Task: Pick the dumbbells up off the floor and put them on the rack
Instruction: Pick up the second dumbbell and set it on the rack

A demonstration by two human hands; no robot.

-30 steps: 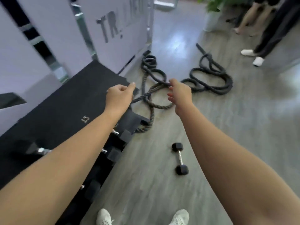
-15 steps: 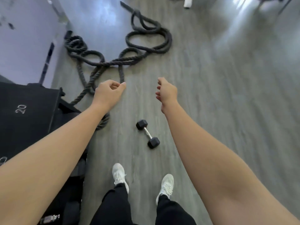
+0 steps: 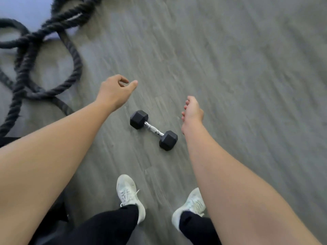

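A small dumbbell (image 3: 153, 129) with black hexagonal heads and a chrome handle lies on the grey wood floor, just ahead of my feet. My left hand (image 3: 113, 92) hovers above and to its left, fingers loosely curled and holding nothing. My right hand (image 3: 192, 112) hangs just right of the dumbbell, fingers loosely bent and empty. Neither hand touches it. The rack is almost out of view; only a dark edge (image 3: 7, 140) shows under my left forearm.
A thick black battle rope (image 3: 35, 41) lies coiled on the floor at the upper left. My white shoes (image 3: 129, 193) and black trouser legs stand just behind the dumbbell. Bare grey floor (image 3: 247, 85) spreads to the right.
My view has swung from the rack down to the floor. The dumbbell now lies between my hands, both of which have dropped closer to it. The rack has slid out of view.
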